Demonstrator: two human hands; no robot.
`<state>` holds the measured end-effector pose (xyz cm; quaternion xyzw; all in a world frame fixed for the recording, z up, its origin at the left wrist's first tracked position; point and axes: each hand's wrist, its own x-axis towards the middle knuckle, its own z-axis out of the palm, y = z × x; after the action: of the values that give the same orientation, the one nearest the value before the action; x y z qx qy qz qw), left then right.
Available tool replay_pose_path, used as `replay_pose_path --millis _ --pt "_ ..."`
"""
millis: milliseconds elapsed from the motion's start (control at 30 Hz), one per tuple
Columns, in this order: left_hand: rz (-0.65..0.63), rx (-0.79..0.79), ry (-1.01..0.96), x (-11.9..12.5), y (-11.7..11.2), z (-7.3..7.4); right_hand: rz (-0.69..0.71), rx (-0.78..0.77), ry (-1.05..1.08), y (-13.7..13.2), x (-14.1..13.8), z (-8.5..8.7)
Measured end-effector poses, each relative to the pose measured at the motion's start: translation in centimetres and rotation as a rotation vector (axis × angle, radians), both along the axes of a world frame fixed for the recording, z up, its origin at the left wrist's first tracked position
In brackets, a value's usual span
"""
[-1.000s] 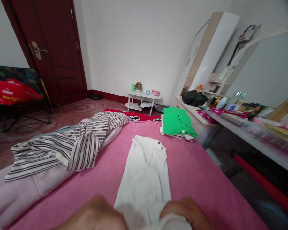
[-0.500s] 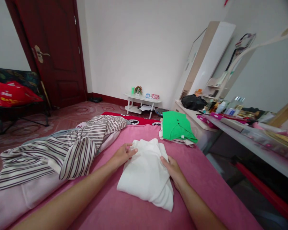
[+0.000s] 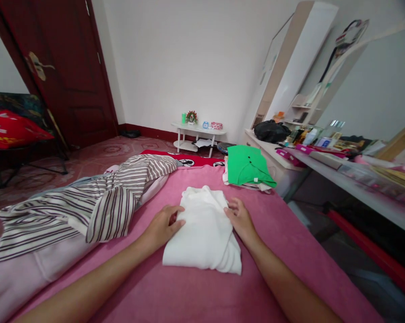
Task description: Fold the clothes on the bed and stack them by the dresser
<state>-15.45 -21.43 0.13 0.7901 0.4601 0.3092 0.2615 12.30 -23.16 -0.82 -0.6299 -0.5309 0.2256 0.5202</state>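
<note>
Across the bed in front of you lies a pink cover (image 3: 286, 255), with a striped garment (image 3: 110, 204) heaped toward 10 o'clock. At centre, flat on the cover, you have the folded white garment (image 3: 202, 233). Handling, judged by eye: light, soft, limp, not fragile; its layers are likely to slip over one another, most of all at the 5 o'clock corner, where several edges fan out. Best hold: palms slid under from 9 and 3 o'clock, thumbs on top. A green garment (image 3: 248, 163) tops a stack near 1 o'clock.

Pose: your arms slant in from 7 and 5 o'clock. Your left hand (image 3: 165, 224) sits at the cloth's 9 o'clock edge, your right hand (image 3: 240, 217) at about 2 o'clock. Both are loosely parted, fingers half curled, nothing visibly clamped. Thumbs meet the cloth's borders; whether any fingertips tuck underneath, you cannot tell.
</note>
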Motion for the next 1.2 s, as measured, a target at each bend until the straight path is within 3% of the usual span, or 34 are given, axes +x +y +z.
replay_pose_path --millis 100,233,333,467,667,733,900,967,1033,1133,1200 --pt "-0.034 0.022 -0.005 -1.5 -1.7 1.1 -0.046 0.054 -0.26 -3.8 0.3 1.8" --pt "-0.105 -0.085 0.085 -3.3 -5.5 2.6 0.197 -0.208 -0.504 -10.7 -0.1 3.9" --pt "-0.113 -0.105 0.105 -3.8 -7.4 1.9 0.241 -0.292 -0.599 -14.0 -1.1 3.7" --pt "-0.159 -0.193 -0.009 -3.4 -7.5 0.9 0.243 -0.253 -0.606 -14.2 -1.9 3.3" --pt "-0.064 -0.091 -0.049 -3.7 -5.5 3.1 0.162 -0.157 -0.436 -12.5 -0.2 5.9" --pt "-0.068 -0.097 -0.031 -4.1 -5.4 3.1 0.163 -0.192 -0.417 -12.9 0.4 5.8" --pt "-0.168 -0.21 0.112 -4.4 -6.5 1.3 0.245 -0.402 -0.594 -14.5 0.3 3.1" --pt "-0.179 -0.18 0.202 -4.3 -6.9 2.1 0.282 -0.455 -0.674 -14.8 -0.1 3.5" --pt "-0.157 -0.039 0.241 -3.6 -7.4 4.3 0.288 -0.371 -0.697 -14.7 -0.8 5.2" --pt "-0.162 0.221 0.202 -1.5 -8.3 8.0 0.19 -0.013 -0.69 -14.0 -2.8 8.2" --pt "-0.23 0.319 0.209 0.5 -8.8 8.7 0.155 0.185 -0.719 -13.2 -4.5 8.4"
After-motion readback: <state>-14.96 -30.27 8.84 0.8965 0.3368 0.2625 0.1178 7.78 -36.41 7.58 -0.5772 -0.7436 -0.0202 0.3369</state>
